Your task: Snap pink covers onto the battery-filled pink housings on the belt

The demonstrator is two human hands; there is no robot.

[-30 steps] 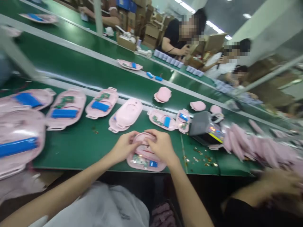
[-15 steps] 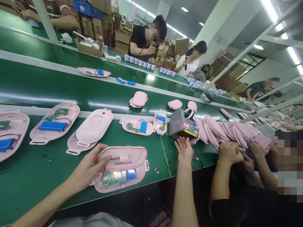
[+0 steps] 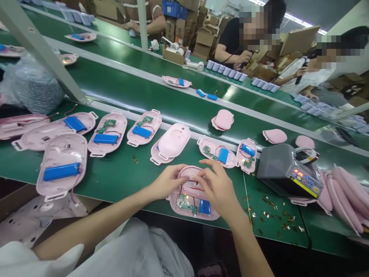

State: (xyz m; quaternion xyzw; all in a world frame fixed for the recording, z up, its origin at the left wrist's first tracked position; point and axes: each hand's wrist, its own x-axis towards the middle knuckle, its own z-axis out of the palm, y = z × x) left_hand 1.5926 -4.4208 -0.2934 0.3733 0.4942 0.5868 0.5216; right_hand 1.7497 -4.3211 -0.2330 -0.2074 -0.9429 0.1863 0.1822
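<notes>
My left hand (image 3: 168,180) grips the left edge of a small pink shell half (image 3: 188,190), thumb on its inside face. That half is propped up over an open pink casing (image 3: 176,211) near the front edge of the bench. Inside the casing lie a green circuit board (image 3: 186,204), lit by a small glow, and a blue battery pack (image 3: 205,207). My right hand (image 3: 216,186) is over the shell half, thumb and index finger pinched at its inner face. A tiny yellowish bit shows at those fingertips, too small to name.
Several open pink casings (image 3: 107,132) with blue batteries line the green bench. A grey tape dispenser (image 3: 276,169) with a lit panel stands at right, shiny scraps (image 3: 266,213) before it and stacked pink shells (image 3: 344,196) beyond. Co-workers (image 3: 230,50) work across the bench.
My right hand has left the front of the tape dispenser, where it was open, and come to the shell half with fingers pinched. The view has swung left; my left hand still holds the shell.
</notes>
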